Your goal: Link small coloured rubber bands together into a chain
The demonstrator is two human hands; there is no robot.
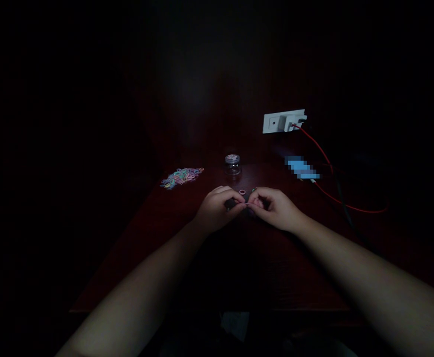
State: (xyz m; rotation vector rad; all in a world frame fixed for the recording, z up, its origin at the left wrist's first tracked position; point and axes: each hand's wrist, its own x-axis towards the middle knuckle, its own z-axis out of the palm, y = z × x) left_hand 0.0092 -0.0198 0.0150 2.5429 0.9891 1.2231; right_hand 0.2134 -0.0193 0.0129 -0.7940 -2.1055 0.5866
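Over the middle of the dark red table, my left hand (219, 208) and my right hand (274, 207) meet fingertip to fingertip. Both are closed in a pinch on a small pinkish hair tie (246, 203), mostly covered by the fingers. Just beyond them a pink hair tie (242, 192) lies as a ring on the tabletop. Something small and green (254, 189) shows by my right index finger, partly hidden. To the left is a loose pile of many-coloured hair ties (182, 177). A clear lidded jar (233, 165) stands upright behind my hands.
A white wall socket (274, 122) holds a plugged-in charger (290, 122). Its red cable (328, 194) loops over the right of the table (135, 243) to a blurred-out phone-like device (300, 167). A dark cord (339, 196) hangs alongside. The surroundings are very dark.
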